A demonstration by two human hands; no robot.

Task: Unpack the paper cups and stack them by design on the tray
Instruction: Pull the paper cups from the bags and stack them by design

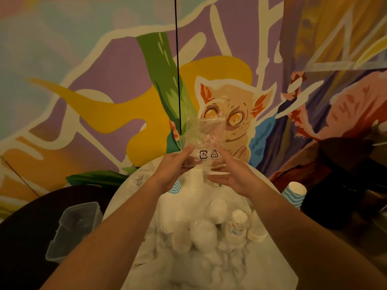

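Observation:
Both my hands hold up a clear plastic bag [204, 136] printed with recycling marks, above the far side of a round white marble-patterned table [138, 181]. My left hand [173, 170] pinches the bag's left lower edge, and my right hand [232, 172] grips its right lower edge. A white paper cup [196, 178] stands just below the bag between my hands. Several white paper cups [202, 231] lie tumbled on the table nearer me. One patterned cup [237, 223] stands among them. A blue-striped cup [174, 187] peeks from behind my left wrist.
A blue wavy-striped cup [294, 193] sits off the table's right edge on dark furniture [345, 185]. A clear plastic container [73, 229] rests on a dark round surface at the left. A painted mural wall [104, 80] rises right behind the table.

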